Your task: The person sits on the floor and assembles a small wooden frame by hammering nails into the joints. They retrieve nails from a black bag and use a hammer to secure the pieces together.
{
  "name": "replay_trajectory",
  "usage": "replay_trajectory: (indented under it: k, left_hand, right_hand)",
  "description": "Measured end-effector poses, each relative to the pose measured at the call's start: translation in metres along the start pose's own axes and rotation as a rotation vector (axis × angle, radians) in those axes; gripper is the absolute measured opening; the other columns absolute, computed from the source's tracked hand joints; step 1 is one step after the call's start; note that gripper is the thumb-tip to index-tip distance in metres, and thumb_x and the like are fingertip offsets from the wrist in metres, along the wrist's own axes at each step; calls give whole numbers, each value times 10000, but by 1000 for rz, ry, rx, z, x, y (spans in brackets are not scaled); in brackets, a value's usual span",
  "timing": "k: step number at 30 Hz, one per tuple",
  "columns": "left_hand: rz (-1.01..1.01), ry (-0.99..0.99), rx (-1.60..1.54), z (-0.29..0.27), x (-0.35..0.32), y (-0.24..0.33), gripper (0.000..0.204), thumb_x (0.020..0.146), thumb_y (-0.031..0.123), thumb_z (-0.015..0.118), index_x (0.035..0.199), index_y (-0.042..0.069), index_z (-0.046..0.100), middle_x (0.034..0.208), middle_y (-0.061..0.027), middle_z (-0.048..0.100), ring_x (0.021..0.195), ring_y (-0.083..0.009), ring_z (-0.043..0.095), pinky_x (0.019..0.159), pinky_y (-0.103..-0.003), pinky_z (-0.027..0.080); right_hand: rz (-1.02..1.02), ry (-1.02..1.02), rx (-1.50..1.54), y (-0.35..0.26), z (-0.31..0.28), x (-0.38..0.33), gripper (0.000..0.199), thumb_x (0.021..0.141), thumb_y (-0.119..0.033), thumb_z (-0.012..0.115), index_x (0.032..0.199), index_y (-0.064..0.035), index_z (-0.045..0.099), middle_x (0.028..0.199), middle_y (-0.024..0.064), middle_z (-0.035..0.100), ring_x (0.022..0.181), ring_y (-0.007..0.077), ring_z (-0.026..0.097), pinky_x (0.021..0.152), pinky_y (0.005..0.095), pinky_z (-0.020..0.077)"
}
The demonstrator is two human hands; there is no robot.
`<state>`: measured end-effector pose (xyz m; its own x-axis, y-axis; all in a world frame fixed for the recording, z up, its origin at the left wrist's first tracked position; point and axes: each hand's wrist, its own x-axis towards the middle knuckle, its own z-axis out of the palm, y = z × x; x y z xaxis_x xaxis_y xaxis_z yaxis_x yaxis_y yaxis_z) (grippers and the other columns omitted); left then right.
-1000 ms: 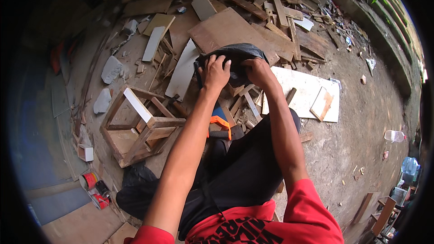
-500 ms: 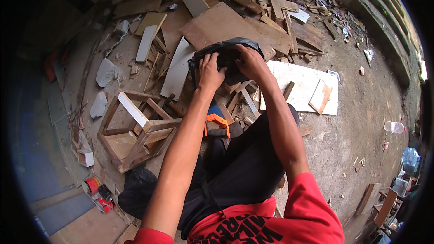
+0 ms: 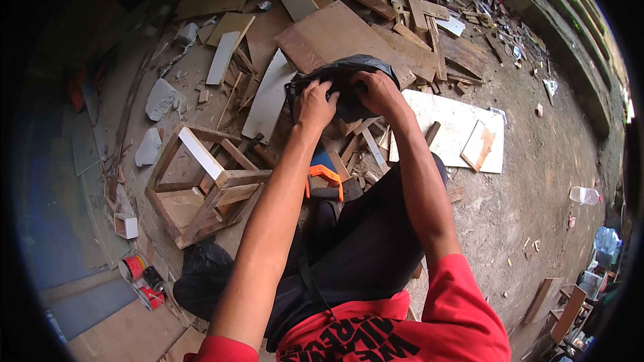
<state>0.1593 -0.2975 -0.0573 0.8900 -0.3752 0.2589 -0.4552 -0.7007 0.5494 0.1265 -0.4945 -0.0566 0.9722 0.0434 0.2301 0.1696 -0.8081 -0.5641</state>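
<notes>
In front of me both hands hold a black plastic bag (image 3: 362,62) by its rim, with its mouth open towards me. My left hand (image 3: 315,104) grips the near left side of the rim, fingers bent over it. On the right side my right hand (image 3: 380,95) is closed on the plastic, its fingers curled in at the mouth. The inside of the bag is dark, and what it holds cannot be made out. Below the hands, by my legs, lies an orange-and-black tool handle (image 3: 325,184) beside a blue flat piece.
A small wooden frame (image 3: 218,179) stands left of my arm. Scrap boards (image 3: 335,35) and offcuts cover the ground ahead. A white panel (image 3: 453,135) lies right of the bag. Cans (image 3: 136,268) sit at lower left, a clear plastic bottle (image 3: 585,196) far right.
The fingers of my right hand have curled further in at the bag's mouth. My left hand keeps its hold on the rim. The whole view has shifted slightly.
</notes>
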Motion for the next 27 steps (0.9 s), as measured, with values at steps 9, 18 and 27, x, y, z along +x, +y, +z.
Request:
replay_trajectory:
  k: [9,18,27]
  left_hand:
    - [5,30,-29,0,2,-2,270,867,123,678,1110,14,721,1124,-248,681,1070,-418,644,939,-462,512]
    - [2,73,-33,9,0,-11,283,845,61,673,1123,23,708,1063,-232,699,1045,-409,652,908,-472,519]
    - [-10,21,-33,3,4,-5,300,853,89,681,1144,16,699,1113,-229,699,1077,-400,654,949,-451,510]
  right_hand:
    - [7,29,-37,-2,-3,0,189,833,-124,681,1017,-107,718,915,176,681,968,361,654,858,448,525]
    - [-43,99,113,-11,-4,6,273,815,-61,619,1052,-121,740,941,187,679,996,363,642,860,435,523]
    - [-15,-78,-38,-5,-7,4,344,814,-33,590,1089,-161,752,977,158,711,1002,350,635,902,426,514]
